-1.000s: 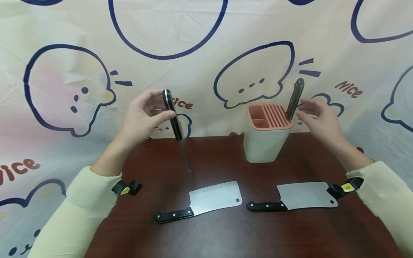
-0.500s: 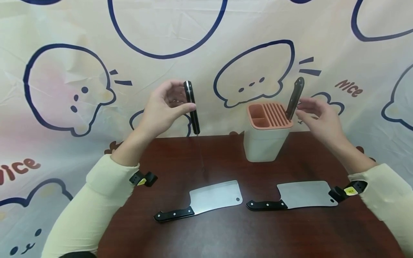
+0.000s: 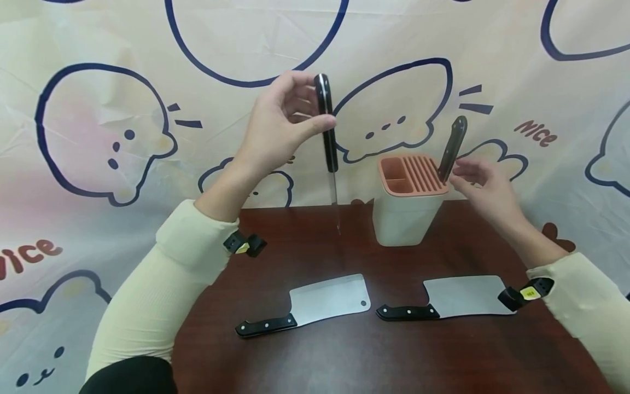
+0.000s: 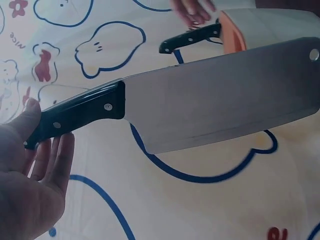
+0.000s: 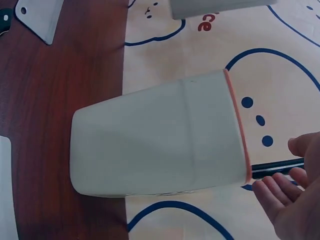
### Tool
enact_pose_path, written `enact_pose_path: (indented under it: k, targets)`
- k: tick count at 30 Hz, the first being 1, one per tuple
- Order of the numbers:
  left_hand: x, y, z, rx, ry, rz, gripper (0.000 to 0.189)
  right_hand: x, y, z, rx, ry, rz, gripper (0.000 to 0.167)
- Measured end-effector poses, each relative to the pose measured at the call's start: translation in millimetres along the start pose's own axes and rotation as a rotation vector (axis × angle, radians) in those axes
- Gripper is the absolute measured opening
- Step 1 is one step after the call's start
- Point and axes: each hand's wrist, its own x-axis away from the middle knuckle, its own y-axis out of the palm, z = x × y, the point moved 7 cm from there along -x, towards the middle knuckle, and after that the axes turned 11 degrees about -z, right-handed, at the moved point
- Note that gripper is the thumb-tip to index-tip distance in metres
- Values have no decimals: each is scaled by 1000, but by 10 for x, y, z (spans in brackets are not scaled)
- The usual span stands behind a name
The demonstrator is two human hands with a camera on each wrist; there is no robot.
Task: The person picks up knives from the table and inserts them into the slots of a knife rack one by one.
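Observation:
My left hand [image 3: 278,123] pinches a cleaver [image 3: 331,158] by its black riveted handle, raised above the table left of the knife block [image 3: 404,221]. The blade points down, seen nearly edge-on from the head; the left wrist view shows its broad side and the hole near its end. At the block's right, my right hand [image 3: 487,189] has its fingers loosely bent beside the black handle of a knife [image 3: 453,146] standing in an end slot. In the right wrist view the thumb is apart from that handle, fingertips right at it. The inserted blade is hidden inside the block.
Two more cleavers lie flat on the brown table, one cleaver [image 3: 330,301] at front centre and another cleaver [image 3: 465,297] to its right, partly below the right wrist camera. The cream block has an orange slotted top [image 3: 423,175]. A printed cloth [image 3: 256,33] hangs behind the table.
My left hand has carried the cleaver right and upward, closer to the knife block. My right hand stays beside the knife handle there.

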Motion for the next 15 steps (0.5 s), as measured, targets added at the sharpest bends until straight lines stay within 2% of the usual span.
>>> enact_pose_path:
  k: [7,15]
  targets:
    - [-220,51,194,18,43,5,49,-38,147,165,-73,73,-76,77]
    - [-445,95,410,76,105,24,52,-97,284,306,-192,117,-153,80]
